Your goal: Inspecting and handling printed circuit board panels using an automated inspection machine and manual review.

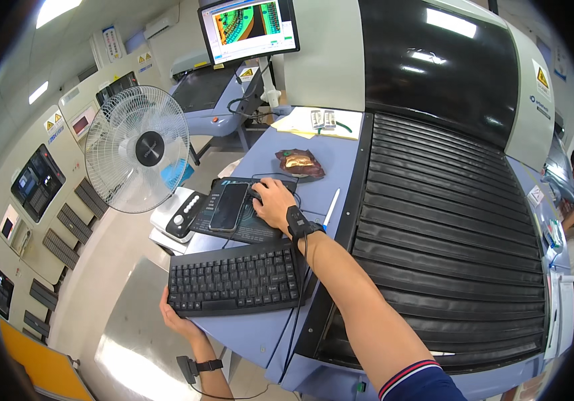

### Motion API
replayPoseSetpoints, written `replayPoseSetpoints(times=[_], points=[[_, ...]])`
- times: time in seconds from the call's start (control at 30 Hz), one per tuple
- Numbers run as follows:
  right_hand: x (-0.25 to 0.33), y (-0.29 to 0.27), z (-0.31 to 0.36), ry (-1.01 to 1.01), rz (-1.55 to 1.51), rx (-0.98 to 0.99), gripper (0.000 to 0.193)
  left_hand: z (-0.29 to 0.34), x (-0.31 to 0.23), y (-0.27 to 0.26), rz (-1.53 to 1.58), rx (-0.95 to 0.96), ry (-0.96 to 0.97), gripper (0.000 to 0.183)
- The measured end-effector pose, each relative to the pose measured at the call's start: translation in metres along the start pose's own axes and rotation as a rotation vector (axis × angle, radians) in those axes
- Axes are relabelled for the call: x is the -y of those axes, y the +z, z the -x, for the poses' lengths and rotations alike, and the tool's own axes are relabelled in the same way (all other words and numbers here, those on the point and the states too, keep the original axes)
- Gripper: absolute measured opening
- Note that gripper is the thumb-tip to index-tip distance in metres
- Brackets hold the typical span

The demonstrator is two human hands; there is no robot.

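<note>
- Just above the frame's centre, a dark mouse [255, 192] sits beneath the right hand [277, 204], mostly covered; it lies directly under the fingertips, toward the upper left of the wrist. Its long axis is too hidden to tell.
- The right fingers are curled over the mouse and hold it, slightly spread; whether any button is pressed cannot be told.
- Below centre, a black keyboard [233, 279] lies with its long axis running left to right, its right end slightly higher in the frame, passing below the right wrist.
- At the keyboard's lower left corner, the left hand [178, 322] touches the edge, nearer to it than the right fingers are. Its fingers are partly bent; whether they grip or merely steady cannot be told.
- Left of the mouse, a phone [230, 207] rests on a black mat [263, 231].
- Farther out: a brown packet [300, 162] above, a fan [150, 148] at upper left, a lit monitor [250, 30] at top, and black ribbed covering [447, 247] at right.
</note>
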State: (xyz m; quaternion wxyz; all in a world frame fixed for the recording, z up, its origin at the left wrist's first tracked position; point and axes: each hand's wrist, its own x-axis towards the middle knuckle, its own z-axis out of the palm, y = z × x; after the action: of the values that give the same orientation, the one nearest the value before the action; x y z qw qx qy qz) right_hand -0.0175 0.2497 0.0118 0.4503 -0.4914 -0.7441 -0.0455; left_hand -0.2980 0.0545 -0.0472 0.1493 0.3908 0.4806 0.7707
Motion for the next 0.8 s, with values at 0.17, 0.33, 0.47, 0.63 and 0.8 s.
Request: replayPoseSetpoints(times=[0.17,0.33,0.47,0.63,0.8], points=[[0.002,-0.0031,-0.0007,0.015,-0.002,0.038,0.031,-0.0025,0.0084,-0.0065,-0.023,0.002,0.02,0.054],[0.0006,-0.0021,-0.0001,0.023,-0.001,0.033,0.03,-0.0014,0.0039,-0.0042,-0.061,0.011,0.031,0.053],[0.0003,-0.0003,0.0005,0.019,-0.002,0.036,0.03,-0.0017,0.0051,-0.0056,-0.077,0.012,0.032,0.053],[-0.0004,0.0029,-0.0001,0.021,0.016,0.035,0.029,-0.0018,0.0023,-0.0029,-0.104,0.003,0.02,0.053],[-0.0017,0.0016,-0.0005,0.023,0.019,0.019,0.028,-0.0019,0.0074,-0.0068,-0.07,0.011,0.014,0.054]])
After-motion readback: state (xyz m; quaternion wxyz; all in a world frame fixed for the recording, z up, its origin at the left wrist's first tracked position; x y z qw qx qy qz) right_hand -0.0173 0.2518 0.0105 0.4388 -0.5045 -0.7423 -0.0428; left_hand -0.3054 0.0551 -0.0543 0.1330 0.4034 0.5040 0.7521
